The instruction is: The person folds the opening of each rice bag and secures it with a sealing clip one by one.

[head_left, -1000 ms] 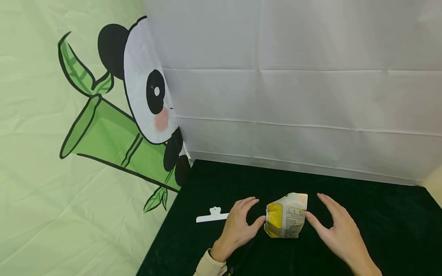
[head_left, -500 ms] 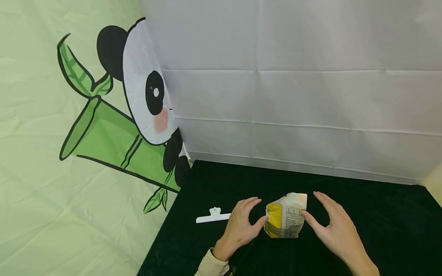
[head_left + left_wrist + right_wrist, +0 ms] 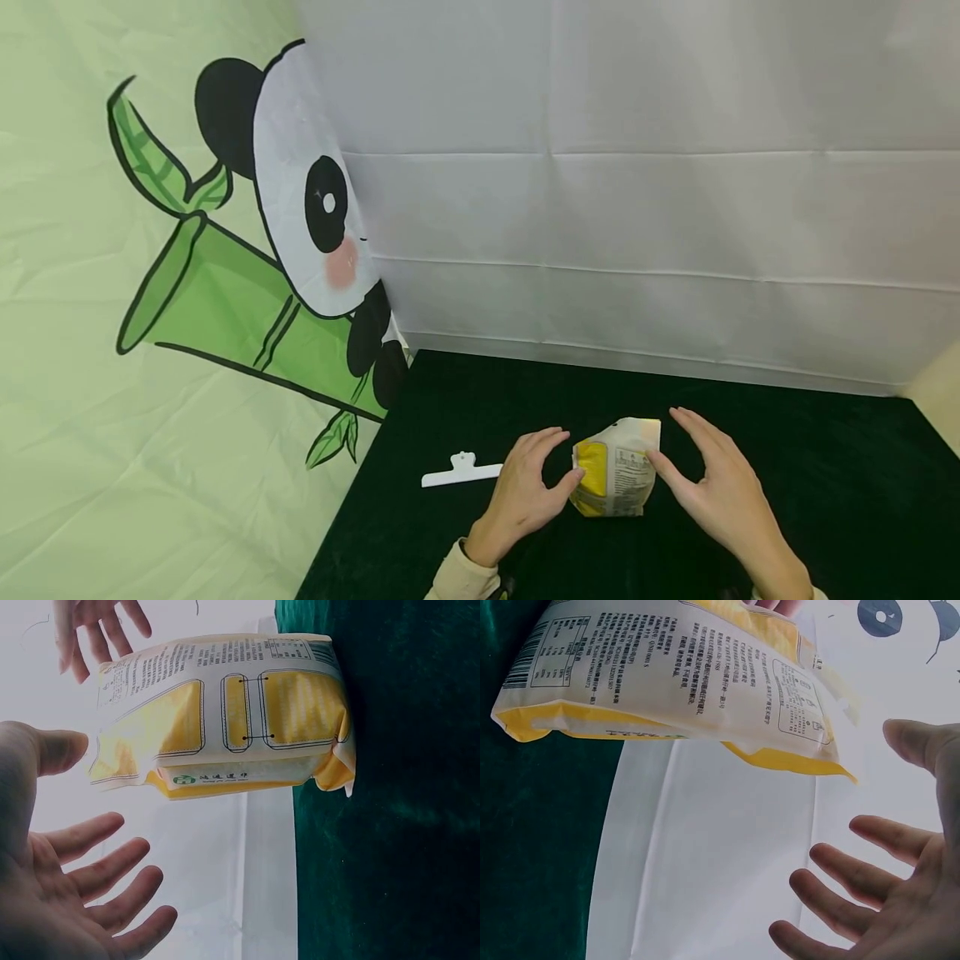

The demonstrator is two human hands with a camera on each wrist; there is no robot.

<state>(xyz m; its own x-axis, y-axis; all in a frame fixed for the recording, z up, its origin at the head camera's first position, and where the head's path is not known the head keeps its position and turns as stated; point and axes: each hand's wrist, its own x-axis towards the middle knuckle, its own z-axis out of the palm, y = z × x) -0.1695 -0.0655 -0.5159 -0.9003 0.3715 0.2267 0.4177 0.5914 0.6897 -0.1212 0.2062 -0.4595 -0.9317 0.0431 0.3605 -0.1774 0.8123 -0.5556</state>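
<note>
A white-and-yellow printed food bag (image 3: 618, 471) stands on the dark green cloth between both hands. Its top looks creased, and printed text and a barcode (image 3: 526, 652) show on its side. My left hand (image 3: 525, 487) is at the bag's left side, fingers spread, thumb overlapping its edge in the head view. On the other side, my right hand (image 3: 716, 483) has its thumb at the bag's right edge and its fingers extended beyond. Both wrist views show spread fingers with a gap to the bag. A white bag clip (image 3: 459, 472) lies left of the left hand, its right end hidden behind that hand.
Dark green cloth (image 3: 840, 483) covers the table. A white sheet (image 3: 637, 208) hangs along the back edge, and a light green one with a panda drawing (image 3: 322, 200) hangs at the left. The table's left edge runs diagonally toward the front.
My right hand has moved a little left, its thumb now overlapping the bag's edge. My left hand has shifted slightly right toward the bag. The head view has turned slightly; bag and clip stay put.
</note>
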